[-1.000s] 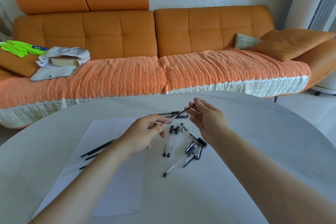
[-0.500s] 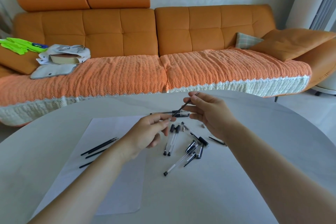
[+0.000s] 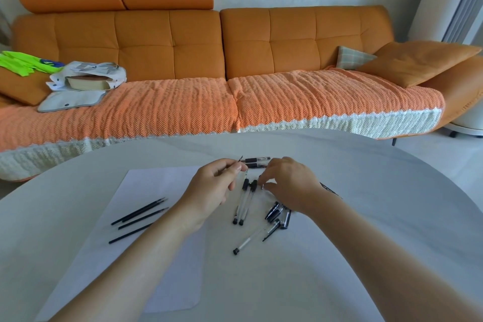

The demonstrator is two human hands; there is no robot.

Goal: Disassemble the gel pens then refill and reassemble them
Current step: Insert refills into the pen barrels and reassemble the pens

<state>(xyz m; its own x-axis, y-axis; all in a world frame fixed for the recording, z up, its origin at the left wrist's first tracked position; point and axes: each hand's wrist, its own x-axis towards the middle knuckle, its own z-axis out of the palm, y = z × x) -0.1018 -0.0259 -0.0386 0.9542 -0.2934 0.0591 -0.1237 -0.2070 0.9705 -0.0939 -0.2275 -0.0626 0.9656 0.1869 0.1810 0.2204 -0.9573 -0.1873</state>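
Head view puts your right hand (image 3: 290, 185) down on the pale grey round counter (image 3: 379, 217), its grip curled knuckles-up with the fingertips closing round a small silvery piece (image 3: 263, 186); whether that piece is already pinched or only touched I cannot tell. It lies just beside the black upper ends of the pair of clear plastic pen barrels (image 3: 244, 204), on their right. Those barrels lie side by side, long axis running away from you and leaning a little right at the far end; they sit between your two hands, somewhat nearer the right one. Your left hand (image 3: 211, 188) hovers over the counter, grip pinched thumb to forefinger on a thin dark-pointed rod (image 3: 240, 158); only its point shows past the forefinger, aimed up and away from you, so the rest of it is hidden. I judge the coming move takes the silvery piece leftward and up to that point, so you would need the two lined up end on.

Against half a second ago: both hands were raised, each pinching the rod; now the right has let go and dropped to the counter, and the left holds it alone. The loose black refill rods (image 3: 139, 213) on the white paper sheet (image 3: 156, 256) and the heap of black caps (image 3: 277, 213) lie as they did.
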